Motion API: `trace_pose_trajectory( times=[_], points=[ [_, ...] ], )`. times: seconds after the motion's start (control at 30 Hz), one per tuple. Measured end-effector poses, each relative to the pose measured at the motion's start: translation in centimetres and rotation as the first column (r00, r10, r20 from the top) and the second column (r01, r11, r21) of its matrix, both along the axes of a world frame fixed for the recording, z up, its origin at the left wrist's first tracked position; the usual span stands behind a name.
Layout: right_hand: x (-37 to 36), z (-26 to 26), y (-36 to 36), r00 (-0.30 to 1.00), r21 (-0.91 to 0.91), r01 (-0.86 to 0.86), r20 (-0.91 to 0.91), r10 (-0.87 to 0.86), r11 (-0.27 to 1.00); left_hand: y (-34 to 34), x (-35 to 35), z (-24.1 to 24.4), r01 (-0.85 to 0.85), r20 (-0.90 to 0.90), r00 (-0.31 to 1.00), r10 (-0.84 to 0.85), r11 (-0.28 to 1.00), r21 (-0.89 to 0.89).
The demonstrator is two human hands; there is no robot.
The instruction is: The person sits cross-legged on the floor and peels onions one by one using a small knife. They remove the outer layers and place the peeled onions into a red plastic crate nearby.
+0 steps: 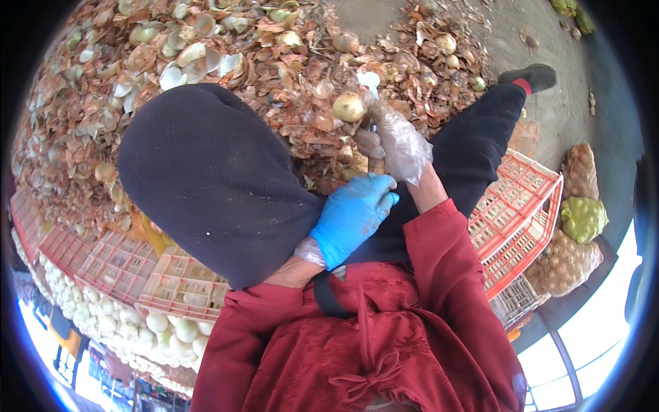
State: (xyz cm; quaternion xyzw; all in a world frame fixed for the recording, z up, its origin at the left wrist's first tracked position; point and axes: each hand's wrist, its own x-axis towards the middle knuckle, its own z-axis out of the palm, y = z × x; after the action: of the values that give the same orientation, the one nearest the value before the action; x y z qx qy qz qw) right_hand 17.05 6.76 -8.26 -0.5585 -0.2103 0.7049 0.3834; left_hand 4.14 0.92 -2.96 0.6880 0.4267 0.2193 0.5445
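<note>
My right hand (391, 136), in a clear plastic glove soiled at the fingers, is closed around a knife with a wooden handle (377, 166). The blade is mostly hidden by the blurred fingers. A yellowish onion (349, 107) is right beside those fingertips; I cannot tell whether they grip it. My left hand (355, 213), in a blue glove, lies between my thighs with its fingers curled under, close to the lower end of the handle. Its palm is hidden. Onion skins (319, 69) lie heaped beyond both hands.
Plastic crates (515, 206) stand at my right, by mesh sacks of onions (564, 262) and a green sack (584, 219). More crates (121, 262) line the left side, in front of many white peeled onions (110, 322). My dark-trousered knee (206, 175) rises at left. Bare floor (545, 103) shows at upper right.
</note>
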Motion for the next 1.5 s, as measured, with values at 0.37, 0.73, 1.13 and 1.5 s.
trace_pose_trajectory(
  times=[0.37,0.73,1.13,1.5],
  points=[
    [2.8,4.6,-6.4,0.867,0.124,-0.376,0.396,0.302,0.918,1.4,-1.4,1.2,-0.405,0.091,0.9,0.427,0.894,-0.191],
    [3.6,10.5,-7.2,0.688,0.245,-0.583,0.655,0.311,0.775,0.7,-2.1,2.5,-0.249,0.271,0.877,0.396,0.859,-0.448],
    [2.7,11.2,-8.7,0.536,0.105,-0.703,0.729,0.426,0.704,0.1,-2.8,4.6,-0.177,0.282,0.897,0.341,0.86,-0.479],
    [1.5,12.4,-9.7,0.563,0.18,-0.685,0.746,0.356,0.707,-0.3,-3.1,5.2,-0.172,0.341,0.858,0.384,0.841,-0.513]
  ],
)
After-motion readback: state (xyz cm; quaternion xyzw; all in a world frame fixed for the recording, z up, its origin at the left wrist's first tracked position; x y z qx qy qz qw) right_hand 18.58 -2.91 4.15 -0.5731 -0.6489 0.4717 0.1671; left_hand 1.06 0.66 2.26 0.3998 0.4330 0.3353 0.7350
